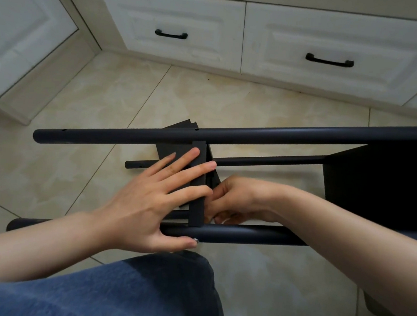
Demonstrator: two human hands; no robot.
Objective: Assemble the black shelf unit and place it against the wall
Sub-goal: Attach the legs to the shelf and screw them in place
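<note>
Beige tile floor (pixel 206 103) | 12 o'clock: two white drawers (pixel 174 13) | shelf unit (pixel 254 134): three poles (pixel 104 134), two panels (pixel 380 176) | left hand (pixel 149 203) spread flat on centre panel (pixel 197 206) | right hand (pixel 239 197) curled, grip unclear.

Two bare arms and blue jeans

The left hand (pixel 146 203) and the right hand (pixel 236 200) are both bare. The fingers (pixel 177 165) are long and thin, and the nails are short and plain. Small creases show on the knuckles of the left hand. Behind each hand the arm is bare too, right out to the edge of the picture: the left arm (pixel 33 251) runs to the left edge and the right arm (pixel 334 225) to the right edge. Just below the left hand are blue jeans (pixel 117 292). The cloth is thick denim. It is a middle blue on top, gets darker on the side nearer the right hand, and has a few soft folds.
</note>
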